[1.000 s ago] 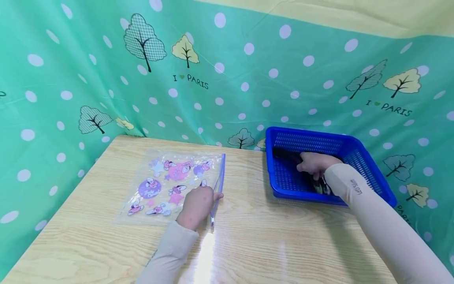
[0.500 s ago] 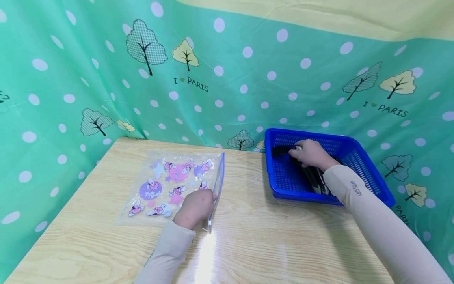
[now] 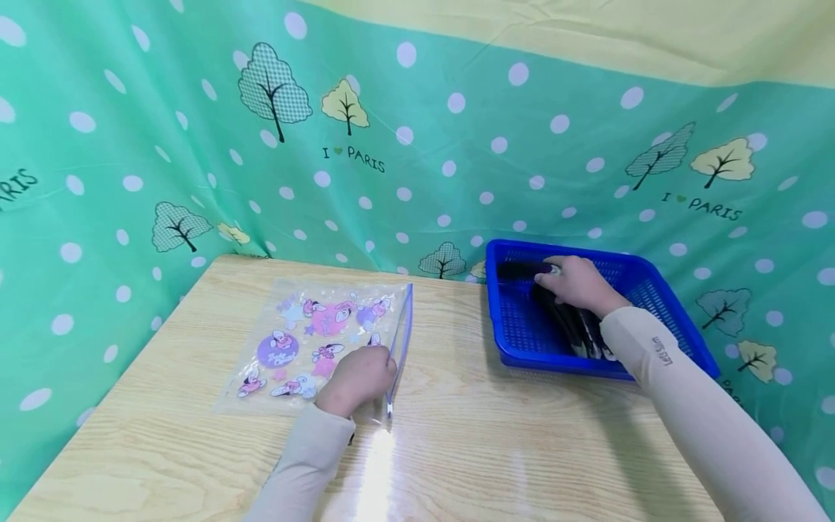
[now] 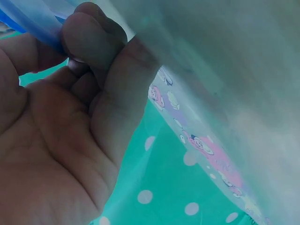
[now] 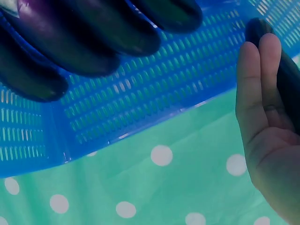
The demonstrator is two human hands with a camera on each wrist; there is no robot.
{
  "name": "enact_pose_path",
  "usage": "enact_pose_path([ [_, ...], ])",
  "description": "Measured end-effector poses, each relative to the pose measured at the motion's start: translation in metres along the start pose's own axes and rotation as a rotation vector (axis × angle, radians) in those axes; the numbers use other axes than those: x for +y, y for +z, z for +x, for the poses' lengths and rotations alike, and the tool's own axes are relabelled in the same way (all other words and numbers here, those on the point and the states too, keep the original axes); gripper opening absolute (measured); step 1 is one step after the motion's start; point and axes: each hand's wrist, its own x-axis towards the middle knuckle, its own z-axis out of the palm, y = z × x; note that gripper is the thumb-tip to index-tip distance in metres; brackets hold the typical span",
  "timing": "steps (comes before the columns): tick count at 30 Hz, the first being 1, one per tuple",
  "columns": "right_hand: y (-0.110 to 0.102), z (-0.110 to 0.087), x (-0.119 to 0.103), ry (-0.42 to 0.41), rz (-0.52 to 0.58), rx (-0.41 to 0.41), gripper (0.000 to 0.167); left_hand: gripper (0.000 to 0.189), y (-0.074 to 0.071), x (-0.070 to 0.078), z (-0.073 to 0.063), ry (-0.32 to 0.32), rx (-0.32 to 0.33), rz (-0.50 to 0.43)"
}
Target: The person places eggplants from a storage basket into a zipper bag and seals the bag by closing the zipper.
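In the head view my left hand [image 3: 360, 378] pinches the open edge of a clear zipper bag [image 3: 306, 362] printed with pink and purple cartoon figures. The left wrist view shows its thumb and fingers closed at the bag's blue-violet zipper strip [image 4: 28, 23]. Inside the blue basket [image 3: 497, 319], my right hand [image 3: 580, 283] holds a dark eggplant [image 3: 518, 270] by one end. Its fingers [image 5: 249, 75] lie along that eggplant in the right wrist view. Several more eggplants [image 5: 70, 42] lie side by side in the basket; the hand and sleeve partly cover them in the head view.
The bag lies flat on a light wooden table [image 3: 457, 435], left of the basket. Behind and beside the table hangs a green dotted curtain [image 3: 404, 167]. A white zipper slider [image 3: 389, 410] sits at the bag's near corner.
My right hand has shifted up and to the left within the basket, now holding an eggplant and uncovering others below. My left hand stays at the bag, its thumb no longer showing past the edge.
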Motion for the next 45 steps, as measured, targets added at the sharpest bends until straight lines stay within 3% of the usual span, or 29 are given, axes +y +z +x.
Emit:
enact_pose_path([
  [11,-0.02,-0.026,-0.018,0.012,0.059,0.095,0.071,0.018,-0.005,-0.006,-0.001,-0.006,-0.006,-0.05],
  [17,-0.013,-0.048,-0.031,-0.041,0.079,0.156,0.067,0.018,-0.006,-0.008,-0.004,-0.011,-0.021,-0.081],
  [23,0.009,-0.07,-0.053,-0.087,0.159,0.141,0.063,0.019,-0.005,-0.01,-0.005,0.017,-0.005,-0.048],
  [30,0.044,-0.091,-0.08,-0.193,0.253,0.119,0.052,0.024,-0.003,-0.011,-0.004,0.086,0.069,0.008],
  [37,0.089,-0.097,-0.106,-0.235,0.288,0.083,0.052,0.03,0.003,-0.013,-0.005,0.065,0.108,0.011],
  [45,0.125,-0.089,-0.116,-0.209,0.305,0.076,0.052,0.031,0.005,-0.011,-0.01,0.081,0.123,-0.011],
])
